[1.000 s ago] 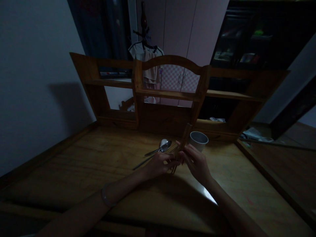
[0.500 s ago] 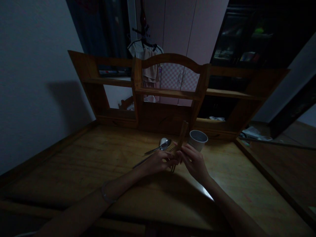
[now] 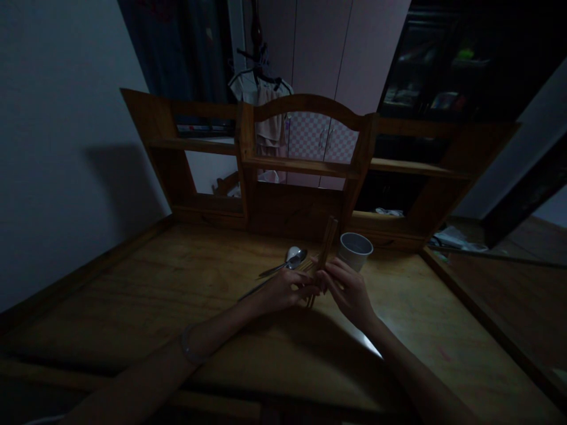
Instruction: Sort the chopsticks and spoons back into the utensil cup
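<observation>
The chopsticks point(image 3: 328, 241) have swung slightly left at their tops; just below and right of the frame's centre, the left hand point(image 3: 283, 291) and right hand point(image 3: 352, 293) pinch them beside the cup point(image 3: 354, 258).

Chopsticks point(image 3: 328, 241) between spoons point(image 3: 294, 261) and cup point(image 3: 354, 257), desk point(image 3: 204, 265) beneath, shelf unit point(image 3: 301, 166) behind

I look out from a single camera worn on my head, facing forward and steeply down across the wooden desk point(image 3: 177, 283). My forearms point(image 3: 224, 333) run up from the bottom edge, so my left hand point(image 3: 286, 290) and right hand point(image 3: 352, 292) sit near, below centre; the shelf unit point(image 3: 305, 167) and pink wardrobe point(image 3: 316, 53) stand farther off.
</observation>
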Tool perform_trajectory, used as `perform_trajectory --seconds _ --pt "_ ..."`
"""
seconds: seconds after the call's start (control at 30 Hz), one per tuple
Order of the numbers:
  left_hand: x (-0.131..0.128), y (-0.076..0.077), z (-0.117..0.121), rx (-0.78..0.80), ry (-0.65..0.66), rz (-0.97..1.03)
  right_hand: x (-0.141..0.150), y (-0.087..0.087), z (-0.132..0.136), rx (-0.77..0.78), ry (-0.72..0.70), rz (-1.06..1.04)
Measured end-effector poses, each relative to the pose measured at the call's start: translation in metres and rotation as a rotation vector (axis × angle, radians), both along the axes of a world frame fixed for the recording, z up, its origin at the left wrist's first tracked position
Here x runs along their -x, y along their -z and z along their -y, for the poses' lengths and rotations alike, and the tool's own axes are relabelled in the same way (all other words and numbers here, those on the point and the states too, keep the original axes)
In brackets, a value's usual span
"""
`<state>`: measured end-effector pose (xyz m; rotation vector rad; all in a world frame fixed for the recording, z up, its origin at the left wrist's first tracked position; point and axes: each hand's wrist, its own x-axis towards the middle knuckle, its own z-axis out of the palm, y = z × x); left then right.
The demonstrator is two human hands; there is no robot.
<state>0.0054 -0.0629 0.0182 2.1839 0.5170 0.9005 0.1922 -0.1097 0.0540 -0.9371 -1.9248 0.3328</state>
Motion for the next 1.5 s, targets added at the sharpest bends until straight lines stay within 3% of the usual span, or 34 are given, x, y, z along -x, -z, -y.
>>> perform_trajectory --seconds 0.77,1.27,1.5 --pt "0.001 -0.001 -0.001 -0.014 0.013 -0.062 0.0 0.004 -0.001 -0.037 0.008 0.002" --pt "0.004 -0.009 0.004 -0.093 0.032 -0.113 -0.001 0.002 -0.001 -0.021 0.018 0.031" --pt "0.002 -0.003 0.004 -0.228 -0.001 -0.2 0.0 0.014 -0.001 -0.222 0.046 0.021"
